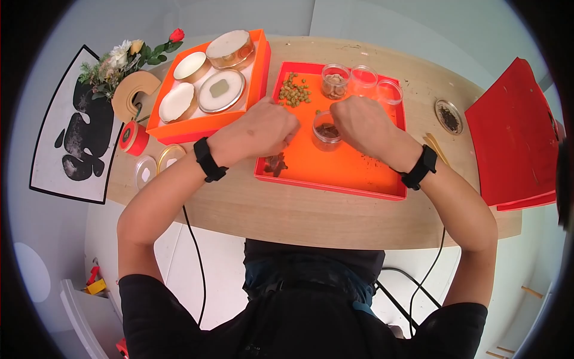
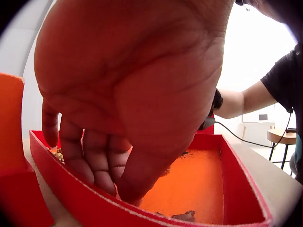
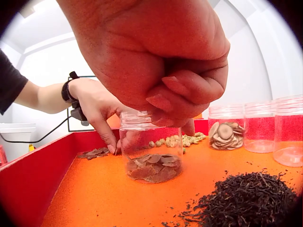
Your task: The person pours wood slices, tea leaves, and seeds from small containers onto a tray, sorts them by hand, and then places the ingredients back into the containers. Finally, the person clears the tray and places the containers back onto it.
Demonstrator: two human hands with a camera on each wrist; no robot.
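A wide wooden table [image 1: 335,221] is used to hold everything up, and on it a red tray with an orange floor [image 1: 353,173] is set in front of the person. Low walls are built round the tray, likely so that loose bits are kept in. An orange box [image 1: 259,66] is placed just beside it on the left.

The left hand [image 1: 269,124] is held low over the tray's left side, its thumb and fingers close together by some loose brown flakes [image 3: 94,152]. Whether a flake is caught there cannot be told (the tips are too well hidden). The right hand [image 1: 362,119] is held above a small jar [image 3: 151,149] with its fingers curled; the rim seems to be pinched, perhaps so that the jar is kept from tipping.

The jar is stood upright near the middle of the tray, and more flakes are seen at its bottom. Behind it a jar of pale slices [image 1: 335,82] is set, with two see-through jars [image 1: 364,75] beside it. Dark leaves [image 3: 251,198] and greenish buds [image 1: 294,93] are heaped apart, probably so that they are not mixed.
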